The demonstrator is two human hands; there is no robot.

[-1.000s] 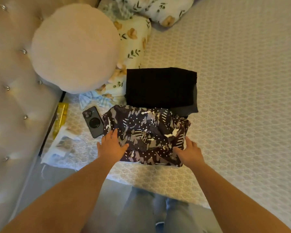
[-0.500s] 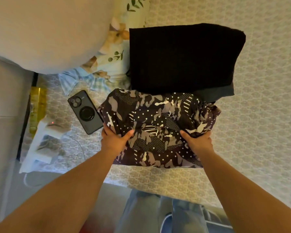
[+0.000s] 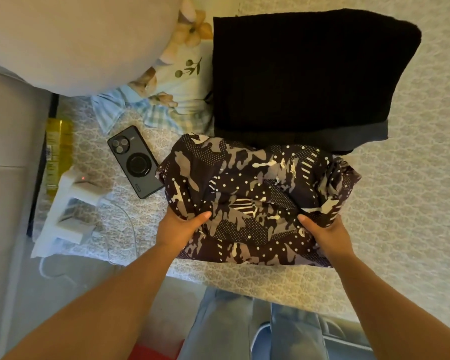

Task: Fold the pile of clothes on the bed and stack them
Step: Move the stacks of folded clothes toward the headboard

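Head cam view, looking straight down at the bed (image 3: 413,203) with its pale patterned cover. I've got a dark purple-and-grey camo-print garment with white dots (image 3: 255,193) bunched up near the bed's front edge. My left hand (image 3: 178,229) is clamped on its left side, thumb on top of the fabric and the other fingers tucked under where I can't see them. My right hand (image 3: 327,233) has the same kind of grip on the right side, thumb pressing down on the cloth.

Right behind it, touching its far edge, sits the stack: a folded black knit garment (image 3: 309,71) lying on top of a folded dark grey piece (image 3: 359,133), which only peeks out along the near edge and right corner.

Off to the left of the camo thing there's a black smartphone lying face down (image 3: 135,162), just beside the fabric. Further left are a white power adapter with a little red light (image 3: 73,206) and a yellow bottle (image 3: 57,149) lying by the headboard. A floral pillow (image 3: 185,81) and a big round cream cushion (image 3: 76,37) are up at the top left.
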